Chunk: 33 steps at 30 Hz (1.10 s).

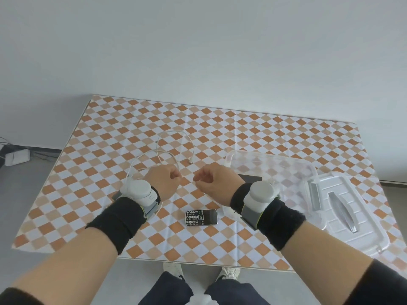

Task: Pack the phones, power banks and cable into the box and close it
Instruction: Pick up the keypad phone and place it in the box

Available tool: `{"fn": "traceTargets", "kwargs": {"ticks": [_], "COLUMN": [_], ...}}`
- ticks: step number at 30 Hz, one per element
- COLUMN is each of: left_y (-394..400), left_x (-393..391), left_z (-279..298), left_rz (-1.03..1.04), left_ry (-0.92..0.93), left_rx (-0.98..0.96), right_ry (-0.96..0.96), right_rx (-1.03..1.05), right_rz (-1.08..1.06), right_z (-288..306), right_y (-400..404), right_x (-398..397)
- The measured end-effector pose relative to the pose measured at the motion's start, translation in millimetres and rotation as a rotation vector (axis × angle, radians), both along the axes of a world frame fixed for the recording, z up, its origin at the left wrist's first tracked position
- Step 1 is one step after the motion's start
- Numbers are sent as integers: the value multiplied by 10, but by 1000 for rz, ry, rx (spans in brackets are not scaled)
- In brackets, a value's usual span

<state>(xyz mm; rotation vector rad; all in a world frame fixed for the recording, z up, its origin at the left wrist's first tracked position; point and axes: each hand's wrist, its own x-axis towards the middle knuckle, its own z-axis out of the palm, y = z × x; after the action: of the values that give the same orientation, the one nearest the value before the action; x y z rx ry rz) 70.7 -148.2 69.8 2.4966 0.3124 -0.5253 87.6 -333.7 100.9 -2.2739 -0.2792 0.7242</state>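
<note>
Table with the orange-and-white checked cloth (110,133): work surface, everything on it.

Clear plastic storage box (271,164), right of centre, open. A dark flat rectangular item (251,178) lies inside, partly hidden by my right wrist; phone or power bank, cannot tell which. Clear plastic lid with a moulded handle (345,212) lies flat on the cloth, touching the box's right side.

My left hand (163,183) and my right hand (218,183) are both raised over the cloth, near each other, fingers curled. The thin white charging cable (174,142) runs in loose loops beyond my left hand, and one strand seems to lead into that fist, so I judge the left is pinching it. The right appears to pinch a fine strand too, but it is too thin to confirm; cannot tell.

Small black-and-silver keypad phone (201,217): on the cloth between my wrists, just left of the box, not yet packed. No other power bank visible.

Step in hand, by my reading: gathering the cable. To do it well, wind it into a small even coil, tuck the free plug end (191,161) in, and lay it flat beside the dark item, below the rim so the lid seats.
</note>
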Motion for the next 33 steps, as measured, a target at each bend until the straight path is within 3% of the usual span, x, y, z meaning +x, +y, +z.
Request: {"fn": "traceTargets", "kwargs": {"ticks": [6,13,20,26,33], "left_y": [194,370,449,483,482], "left_x": [-283,-548,-684,-725,-658], "left_z": [-321,-632,-805,-838,-654], "left_rz": [-32,-49,-32,19,189], "left_ry": [71,145,146,148,23], "left_rx": [-47,-84,-136,-172,-176], "right_ry": [44,96,27,-46,-72], "right_rx": [-105,-416,-724,-659,-398], "right_rz": [130,188,213,236,208], "right_z": [-441,-1064,-1280,-1321,-1059], "right_y": [296,357,373,428,785], "right_x": [-264,-478,-612,-607,-555]}}
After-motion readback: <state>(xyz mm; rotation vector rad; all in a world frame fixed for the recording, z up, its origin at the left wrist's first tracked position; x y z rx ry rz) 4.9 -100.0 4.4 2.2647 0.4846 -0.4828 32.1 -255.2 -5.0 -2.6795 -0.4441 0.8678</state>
